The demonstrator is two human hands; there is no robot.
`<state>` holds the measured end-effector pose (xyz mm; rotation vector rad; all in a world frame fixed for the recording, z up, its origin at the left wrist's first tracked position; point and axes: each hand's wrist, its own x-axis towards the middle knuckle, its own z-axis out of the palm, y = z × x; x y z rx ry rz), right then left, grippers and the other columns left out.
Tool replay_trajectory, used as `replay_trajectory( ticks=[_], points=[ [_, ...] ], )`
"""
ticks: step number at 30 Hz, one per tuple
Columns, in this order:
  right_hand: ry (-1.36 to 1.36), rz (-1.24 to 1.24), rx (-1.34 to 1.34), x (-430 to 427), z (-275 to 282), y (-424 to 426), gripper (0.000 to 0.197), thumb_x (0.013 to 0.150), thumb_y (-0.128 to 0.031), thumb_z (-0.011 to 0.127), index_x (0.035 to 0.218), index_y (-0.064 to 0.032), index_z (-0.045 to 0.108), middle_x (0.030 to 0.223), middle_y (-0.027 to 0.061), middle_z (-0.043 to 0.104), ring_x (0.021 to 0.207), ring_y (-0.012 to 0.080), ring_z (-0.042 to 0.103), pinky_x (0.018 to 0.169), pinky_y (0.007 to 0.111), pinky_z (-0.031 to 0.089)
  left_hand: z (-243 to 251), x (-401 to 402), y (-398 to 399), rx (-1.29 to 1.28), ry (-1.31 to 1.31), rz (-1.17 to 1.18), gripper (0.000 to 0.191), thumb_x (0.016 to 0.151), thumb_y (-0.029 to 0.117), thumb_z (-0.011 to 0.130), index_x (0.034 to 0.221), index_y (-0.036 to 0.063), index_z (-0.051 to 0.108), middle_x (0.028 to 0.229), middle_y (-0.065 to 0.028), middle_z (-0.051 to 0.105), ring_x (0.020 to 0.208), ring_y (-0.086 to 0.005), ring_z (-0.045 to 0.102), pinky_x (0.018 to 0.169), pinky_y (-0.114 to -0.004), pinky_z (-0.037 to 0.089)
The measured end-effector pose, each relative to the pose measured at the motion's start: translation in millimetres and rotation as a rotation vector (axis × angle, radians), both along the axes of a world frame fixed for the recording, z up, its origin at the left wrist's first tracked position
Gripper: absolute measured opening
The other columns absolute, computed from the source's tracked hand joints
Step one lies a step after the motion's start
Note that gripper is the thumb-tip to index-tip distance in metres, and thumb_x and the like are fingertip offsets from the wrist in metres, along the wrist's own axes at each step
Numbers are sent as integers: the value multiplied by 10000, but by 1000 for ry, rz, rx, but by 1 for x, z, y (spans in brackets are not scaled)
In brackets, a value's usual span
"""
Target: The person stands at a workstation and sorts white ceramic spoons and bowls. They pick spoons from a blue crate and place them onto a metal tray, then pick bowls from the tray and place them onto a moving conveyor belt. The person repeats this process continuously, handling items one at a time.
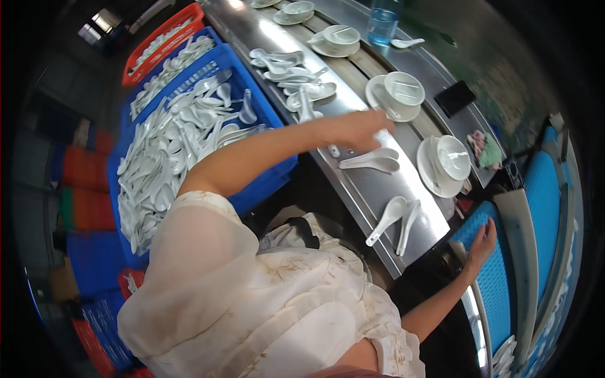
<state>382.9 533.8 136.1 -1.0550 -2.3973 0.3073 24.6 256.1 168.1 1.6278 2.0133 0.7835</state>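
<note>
My left hand (364,131), blurred, is over the steel counter (425,222); whether it holds anything is unclear. Near it lie a pair of white soup spoons (373,160) and a partly hidden heap of spoons (302,87). Two more spoons (392,215) lie apart at the counter's near end. On the track beyond, white plates carry bowls and spoons; the nearest set has a bowl (453,158) and a plate (432,182), and another bowl (404,88) is farther up. My right hand (484,241) is over the blue conveyor belt (494,279), fingers apart and empty.
Blue baskets (264,108) full of white spoons and a red basket (198,14) stand left of the counter. Along the far ledge are a water bottle (382,26), a loose spoon (406,43), a black phone (454,98) and cloths (487,150). Spoons (505,356) lie low on the belt.
</note>
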Motion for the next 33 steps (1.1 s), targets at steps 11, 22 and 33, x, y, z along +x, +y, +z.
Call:
replay_trajectory(
  ticks=[11, 22, 33],
  points=[
    [54, -169, -45, -1, -3, -8, 263, 876, -142, 477, 1083, -9, 572, 1001, 135, 622, 863, 223, 607, 756, 301, 469, 31, -106, -286, -875, 537, 461, 761, 559, 108, 745, 1246, 94, 419, 1250, -138, 430, 1185, -287, 385, 998, -358, 313],
    [134, -216, -193, 9, -8, 5, 269, 883, -169, 475, 1086, -22, 574, 922, 102, 634, 762, 161, 610, 641, 254, 478, -68, -163, -328, -344, 434, 910, 597, 661, 393, 703, 1126, 60, 532, 1147, -161, 522, 1114, -303, 431, 949, -371, 337],
    [142, -273, -217, 10, -10, 7, 268, 886, -184, 471, 1070, -28, 589, 864, 86, 637, 704, 118, 585, 604, 223, 465, -42, -194, -322, -488, 164, 785, 881, 685, 556, 619, 1332, 48, 303, 1360, -225, 283, 1286, -350, 230, 1049, -415, 189]
  ],
)
